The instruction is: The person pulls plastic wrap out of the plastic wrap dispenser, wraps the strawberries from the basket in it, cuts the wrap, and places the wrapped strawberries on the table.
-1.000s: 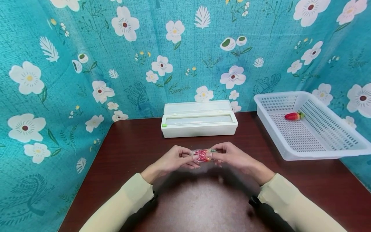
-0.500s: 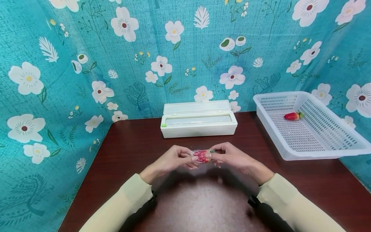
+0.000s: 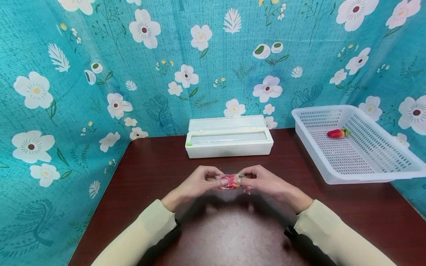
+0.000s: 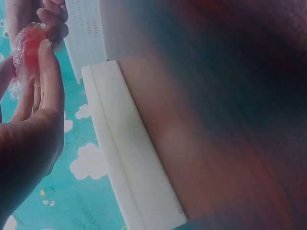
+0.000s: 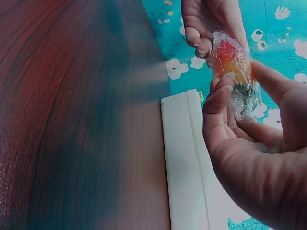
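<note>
Over the middle of a dark red tabletop [image 3: 149, 162], a person's two bare hands hold a strawberry [image 3: 230, 184] wrapped in crinkled clear film [image 5: 242, 109]. The left hand [image 3: 196, 184] grasps the red end, its thumb laid across the near side. The right hand [image 3: 266, 181] pinches the other end, where green leaves [image 5: 245, 91] show through the film, between thumb and fingers. The strawberry lies crosswise between the hands, raised above the wood, its leafy end toward the tabletop's right edge. Cream sleeves [image 3: 143, 229] cover both forearms, and the hands' shadows fall on the surface below. Beyond the hands, near the tabletop's far edge, sits a long white box [image 3: 229, 150], its lid [image 3: 229, 123] raised at the back and a green tab [image 3: 189, 143] at its left end. Toward the far right corner, a white plastic basket [image 3: 309, 147] with slotted walls carries a second strawberry [image 3: 335, 133], resting on the basket's floor near its far end. Behind it all hangs a turquoise curtain [image 3: 116, 29] printed with white flowers.
</note>
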Demonstrator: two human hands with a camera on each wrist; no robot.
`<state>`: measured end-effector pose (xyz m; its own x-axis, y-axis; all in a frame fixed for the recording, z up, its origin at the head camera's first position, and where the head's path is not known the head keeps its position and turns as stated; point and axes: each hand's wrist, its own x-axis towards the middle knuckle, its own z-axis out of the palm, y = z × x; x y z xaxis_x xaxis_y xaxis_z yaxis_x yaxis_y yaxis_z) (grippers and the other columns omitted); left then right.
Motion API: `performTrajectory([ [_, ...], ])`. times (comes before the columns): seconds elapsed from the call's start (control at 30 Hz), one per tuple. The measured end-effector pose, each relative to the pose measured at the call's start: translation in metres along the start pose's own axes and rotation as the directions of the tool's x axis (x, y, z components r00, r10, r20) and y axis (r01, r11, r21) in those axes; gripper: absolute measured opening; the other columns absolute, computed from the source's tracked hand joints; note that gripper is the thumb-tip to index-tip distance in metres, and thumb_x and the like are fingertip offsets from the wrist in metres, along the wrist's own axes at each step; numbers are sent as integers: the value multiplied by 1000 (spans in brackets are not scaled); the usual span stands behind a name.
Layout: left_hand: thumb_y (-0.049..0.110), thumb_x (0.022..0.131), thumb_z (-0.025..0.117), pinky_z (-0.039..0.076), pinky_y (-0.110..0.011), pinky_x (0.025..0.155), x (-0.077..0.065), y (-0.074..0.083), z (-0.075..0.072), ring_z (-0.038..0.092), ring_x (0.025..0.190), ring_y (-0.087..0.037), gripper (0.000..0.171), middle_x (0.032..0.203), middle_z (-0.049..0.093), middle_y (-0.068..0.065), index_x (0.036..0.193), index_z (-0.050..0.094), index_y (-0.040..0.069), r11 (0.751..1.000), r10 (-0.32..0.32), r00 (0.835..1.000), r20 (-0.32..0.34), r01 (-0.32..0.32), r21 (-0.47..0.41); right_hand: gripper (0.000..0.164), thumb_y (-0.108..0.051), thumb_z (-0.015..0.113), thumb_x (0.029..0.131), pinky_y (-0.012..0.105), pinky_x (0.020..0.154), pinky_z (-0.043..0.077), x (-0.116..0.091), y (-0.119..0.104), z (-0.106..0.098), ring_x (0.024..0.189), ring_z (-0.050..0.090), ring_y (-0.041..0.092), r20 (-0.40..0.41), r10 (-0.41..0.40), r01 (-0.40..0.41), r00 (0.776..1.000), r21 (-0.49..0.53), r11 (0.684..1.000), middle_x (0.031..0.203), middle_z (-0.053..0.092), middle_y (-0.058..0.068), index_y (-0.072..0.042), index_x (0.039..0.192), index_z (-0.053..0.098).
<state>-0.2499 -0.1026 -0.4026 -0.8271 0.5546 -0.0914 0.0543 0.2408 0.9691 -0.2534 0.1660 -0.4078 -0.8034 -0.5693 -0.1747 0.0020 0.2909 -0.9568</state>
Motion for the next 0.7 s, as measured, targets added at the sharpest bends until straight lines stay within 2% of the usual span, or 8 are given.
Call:
performTrajectory([
  [0.1, 12, 97, 75, 62, -53, 88, -2, 0, -1, 70, 83, -21, 19, 99, 74, -7, 113, 76, 2, 1000, 9, 1000, -29, -9, 3, 37, -29, 72, 100, 36, 81, 57, 1, -2, 3, 78, 64, 20, -6, -11, 11, 1000, -15, 1000, 92, 70, 8, 0, 123, 70],
  [0.23, 12, 98, 74, 61, -54, 88, -4, -3, -8, 71, 83, -19, 21, 100, 74, -8, 115, 74, 0, 1000, 3, 998, -55, -5, -28, 38, -29, 68, 103, 34, 80, 55, 2, -4, 5, 76, 63, 20, -32, -33, 32, 999, -51, 998, 85, 67, 7, 1, 126, 68],
  [0.37, 15, 97, 75, 59, -56, 93, -10, -7, -22, 72, 84, -16, 26, 105, 75, -10, 119, 73, 0, 998, -50, 992, -112, 47, -29, 40, -28, 65, 105, 29, 76, 57, 3, -4, 5, 80, 63, 23, -57, -46, 43, 997, -61, 997, 91, 66, 11, 5, 127, 65],
  [0.43, 16, 97, 76, 57, -58, 97, -14, -10, -29, 74, 87, -19, 29, 109, 75, -13, 121, 72, 1, 997, -78, 988, -131, 75, -27, 39, -26, 64, 106, 26, 74, 57, 3, -4, 4, 83, 63, 26, -64, -48, 44, 997, -62, 997, 97, 66, 12, 7, 127, 65],
  [0.6, 21, 99, 74, 53, -59, 103, -20, -17, -46, 74, 96, -26, 34, 118, 72, -17, 126, 70, 1, 992, -125, 982, -140, 125, -14, 35, -24, 61, 107, 27, 74, 57, 1, -2, 1, 85, 64, 29, -69, -46, 41, 997, -77, 996, 103, 66, 16, 6, 126, 66],
  [0.7, 24, 101, 72, 55, -55, 102, -23, -23, -55, 74, 98, -26, 36, 120, 71, -18, 128, 69, 1, 989, -142, 979, -148, 146, 11, 34, -26, 61, 107, 29, 75, 57, 1, -2, 1, 86, 63, 29, -78, -46, 39, 996, -82, 996, 105, 66, 19, 3, 124, 67],
])
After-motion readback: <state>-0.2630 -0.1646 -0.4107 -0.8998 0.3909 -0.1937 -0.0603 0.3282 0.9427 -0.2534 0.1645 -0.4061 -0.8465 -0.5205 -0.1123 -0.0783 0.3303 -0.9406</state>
